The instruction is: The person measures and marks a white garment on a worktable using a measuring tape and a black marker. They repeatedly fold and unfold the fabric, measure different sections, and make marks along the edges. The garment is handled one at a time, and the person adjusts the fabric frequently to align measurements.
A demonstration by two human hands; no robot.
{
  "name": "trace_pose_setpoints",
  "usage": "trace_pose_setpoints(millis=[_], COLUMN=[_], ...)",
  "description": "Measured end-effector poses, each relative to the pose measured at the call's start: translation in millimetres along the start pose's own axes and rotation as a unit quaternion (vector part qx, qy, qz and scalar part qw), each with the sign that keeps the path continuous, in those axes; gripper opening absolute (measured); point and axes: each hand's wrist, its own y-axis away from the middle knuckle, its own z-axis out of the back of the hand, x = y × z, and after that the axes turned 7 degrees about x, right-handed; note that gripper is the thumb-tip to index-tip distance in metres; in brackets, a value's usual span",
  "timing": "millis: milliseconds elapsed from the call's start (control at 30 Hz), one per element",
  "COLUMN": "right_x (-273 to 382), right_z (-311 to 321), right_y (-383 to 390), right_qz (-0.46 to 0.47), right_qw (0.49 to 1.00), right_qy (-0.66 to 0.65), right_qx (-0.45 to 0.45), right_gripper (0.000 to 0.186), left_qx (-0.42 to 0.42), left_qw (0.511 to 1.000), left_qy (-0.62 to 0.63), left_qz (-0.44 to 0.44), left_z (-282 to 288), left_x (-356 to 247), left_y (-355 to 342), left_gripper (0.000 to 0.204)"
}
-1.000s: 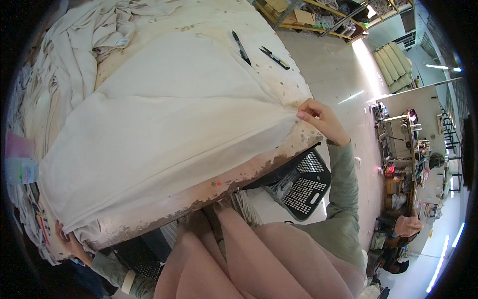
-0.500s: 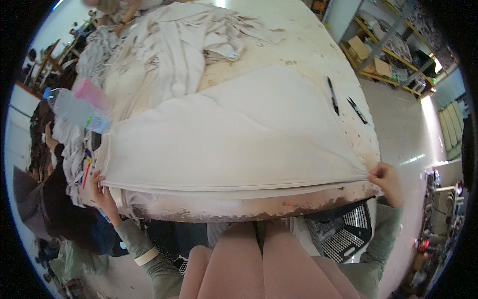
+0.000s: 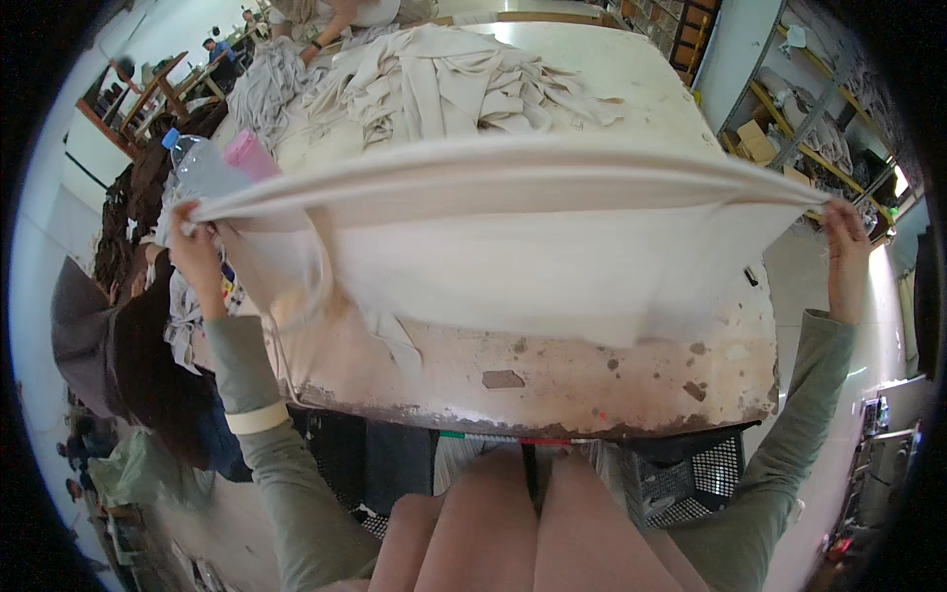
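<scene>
Half a second earlier the pale cloth [image 3: 513, 247] had lain flat with its long border along the table's near side; now it was lifted and stretched between the two hands, its upper border drawn nearly straight and its lower part blurred. The left hand [image 3: 195, 255], low at the near corner before, had risen and pinched the cloth's left corner between thumb and fingers. The right hand [image 3: 845, 252] had gone up likewise, pinching the right corner at its fingertips. Of the two dark pens seen earlier, only one short dark piece [image 3: 751, 276] showed beside the cloth's right end.

The cloth hung over the middle of the table [image 3: 641, 390]; whether its lower border touched the top could not be told. A thin strip trailed at the left down to the worn near edge, and stained tabletop lay bare between cloth and that edge. On the right, the right hand stood out past the table's side, with pale floor [image 3: 794, 296] beyond. The left side was tighter: a clear bottle [image 3: 202, 166] and a pink container [image 3: 252, 156] stood just behind the left hand, and a person [image 3: 148, 345] was near that arm. Farther back, a crumpled fabric heap [image 3: 444, 89] lay across the table
</scene>
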Motion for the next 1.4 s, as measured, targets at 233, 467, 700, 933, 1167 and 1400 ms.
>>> trace_pose_setpoints(millis=[233, 467, 700, 933, 1167, 1400], right_x=[24.4, -18.6, -42.4, -3.4, -32.9, -54.6], right_z=[55.3, 46.3, 40.6, -12.9, -121.8, -151.7], right_y=[49.9, 137.0, 171.6, 163.4, 153.9, 165.4], right_qz=[-0.053, -0.303, -0.438, -0.284, -0.105, -0.066], right_qw=[0.994, 0.902, 0.823, 0.833, 0.935, 0.922], right_qy=[0.091, 0.138, 0.115, 0.379, 0.222, 0.276], right_qx=[0.001, 0.273, 0.342, 0.287, 0.254, 0.264], right_gripper=[0.014, 0.012, 0.009, 0.018, 0.019, 0.023], left_qx=[-0.016, 0.249, 0.353, 0.405, 0.586, 0.579], left_qw=[0.972, 0.954, 0.933, 0.865, 0.727, 0.697], left_qy=[0.218, 0.166, 0.067, -0.256, 0.135, 0.191], left_qz=[-0.083, 0.002, 0.022, -0.147, -0.332, -0.378], left_z=[34.0, 27.1, 47.8, 59.6, -83.0, -185.6], left_x=[20.0, 36.6, 29.2, -65.5, -229.9, -309.4], left_y=[11.2, 148.6, 206.7, 174.3, 200.6, 242.0], left_gripper=[0.021, 0.025, 0.028, 0.022, 0.024, 0.022])
